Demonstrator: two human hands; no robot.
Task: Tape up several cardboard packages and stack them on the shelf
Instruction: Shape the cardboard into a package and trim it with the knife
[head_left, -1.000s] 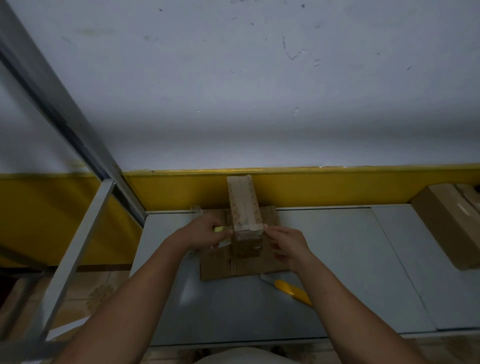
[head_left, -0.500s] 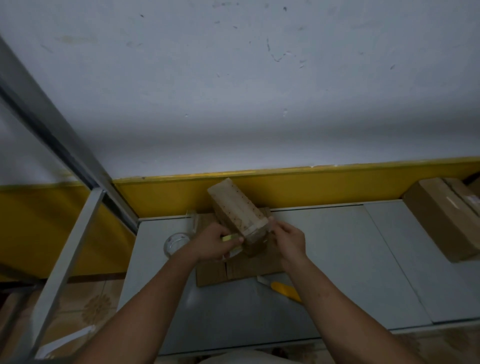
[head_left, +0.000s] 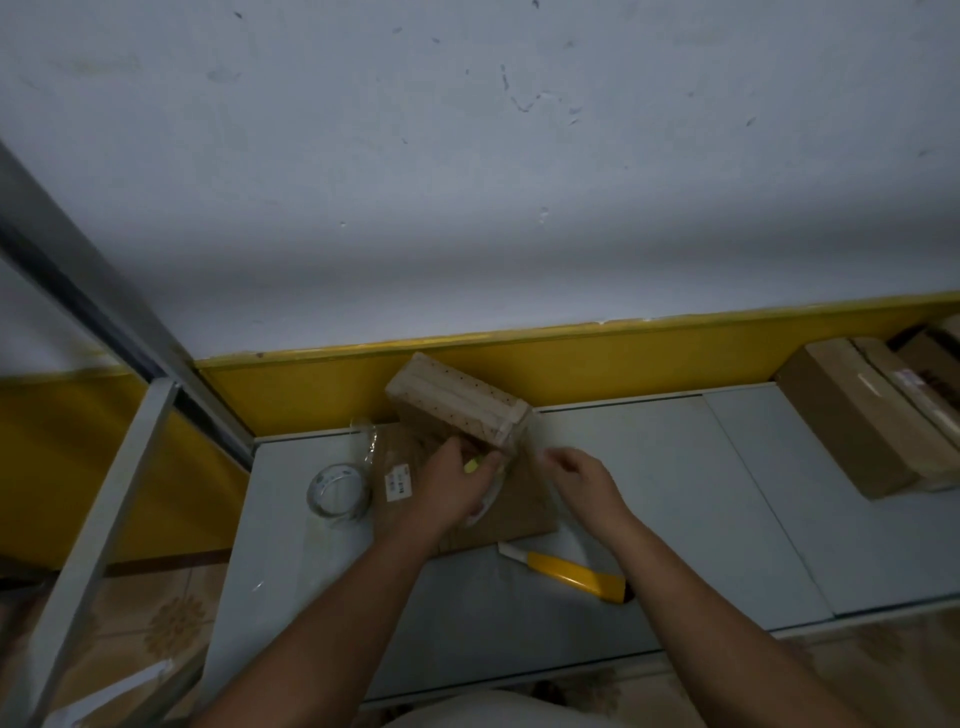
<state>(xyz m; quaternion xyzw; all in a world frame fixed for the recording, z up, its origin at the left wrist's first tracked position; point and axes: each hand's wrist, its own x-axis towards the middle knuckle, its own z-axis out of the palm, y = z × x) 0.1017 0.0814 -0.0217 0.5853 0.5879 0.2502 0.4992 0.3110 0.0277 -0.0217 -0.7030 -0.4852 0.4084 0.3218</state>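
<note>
knife (head_left: 566, 571): laid near desk (head_left: 675, 519) front edge
left hand (head_left: 452, 488): fingers curled round tape roll (head_left: 485, 501), at package (head_left: 457, 405) near end
right hand (head_left: 582, 480): fingers curled, hold cannot be told
package: propped tilted on flat cardboard (head_left: 519, 499), by desk back edge

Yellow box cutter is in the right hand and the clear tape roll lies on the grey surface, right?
No: the head view shows the yellow box cutter lying on the grey surface, not in the right hand. The rest holds.
</note>
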